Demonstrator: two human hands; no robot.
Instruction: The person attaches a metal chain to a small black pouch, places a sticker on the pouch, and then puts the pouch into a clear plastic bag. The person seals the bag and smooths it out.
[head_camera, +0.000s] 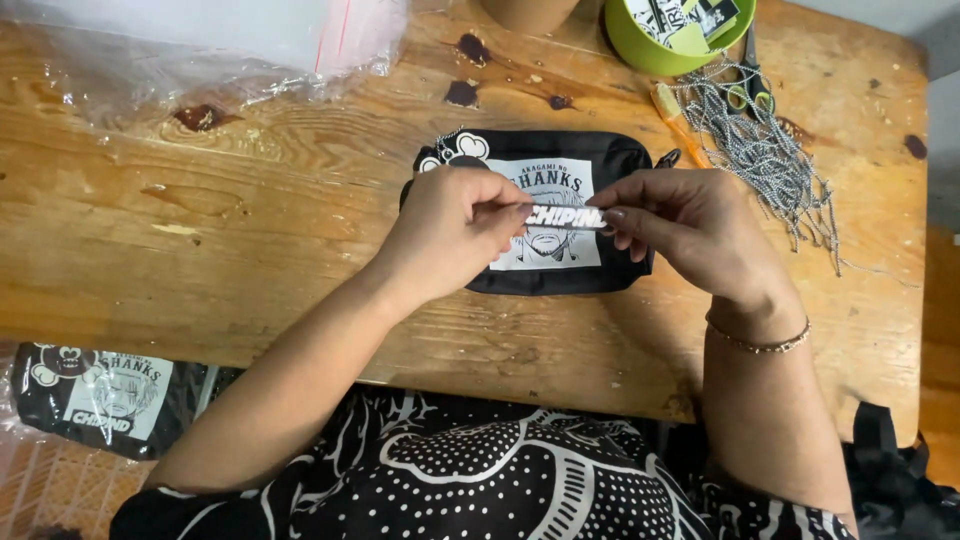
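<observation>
From the head camera I look down on a wooden table (250, 200). A black pouch (530, 275) with a white printed panel lies flat near its middle, well in front of me. My left hand (450, 225) and right hand (690, 225) hover just above the pouch, and between them I hold a small flat tag (565, 217), black with white lettering. The left thumb and forefinger are pinched on one end of it, the right fingertips pinched on the other, with the remaining fingers curled in. A thin bracelet (760, 343) sits on my right wrist.

To the right of the pouch a heap of silver ball chains (765, 150) is spread on the wood, with a green bowl (640, 50) of tags beyond it. A clear plastic bag (200, 50) lies at the far left. A second pouch (100, 395) lies below the table edge at my left.
</observation>
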